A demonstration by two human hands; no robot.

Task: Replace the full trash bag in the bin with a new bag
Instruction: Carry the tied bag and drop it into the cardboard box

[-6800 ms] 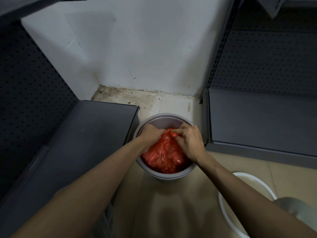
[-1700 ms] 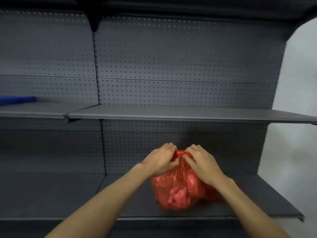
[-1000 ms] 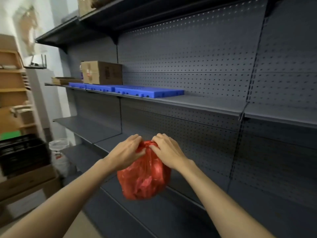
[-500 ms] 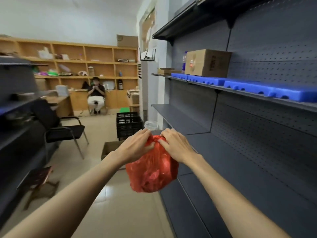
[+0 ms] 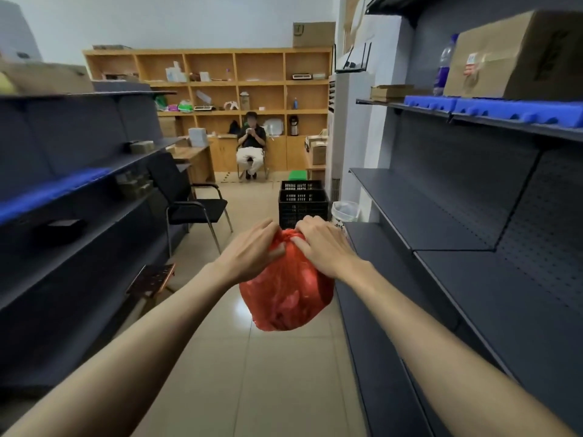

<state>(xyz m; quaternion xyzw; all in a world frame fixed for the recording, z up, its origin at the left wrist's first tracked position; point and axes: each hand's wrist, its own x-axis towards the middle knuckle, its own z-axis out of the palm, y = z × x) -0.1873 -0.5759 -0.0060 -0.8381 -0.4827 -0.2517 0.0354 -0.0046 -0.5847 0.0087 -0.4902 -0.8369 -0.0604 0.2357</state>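
Grey perforated-metal shelving (image 5: 473, 234) lines the right of the aisle and darker shelves (image 5: 63, 190) the left, where half a second ago the right-hand rack filled most of the view. A brown cardboard box (image 5: 517, 55) on the upper right shelf edge bears dark printing too blurred to read, and its small label is just as unclear. Further off, two stacked black plastic crates (image 5: 302, 201) stand on the beige tiled floor (image 5: 268, 373). A full red plastic trash bag (image 5: 285, 291) hangs mid-aisle, clear of the floor. Left hand (image 5: 252, 250) and right hand (image 5: 321, 244) both pinch its gathered neck, as before.
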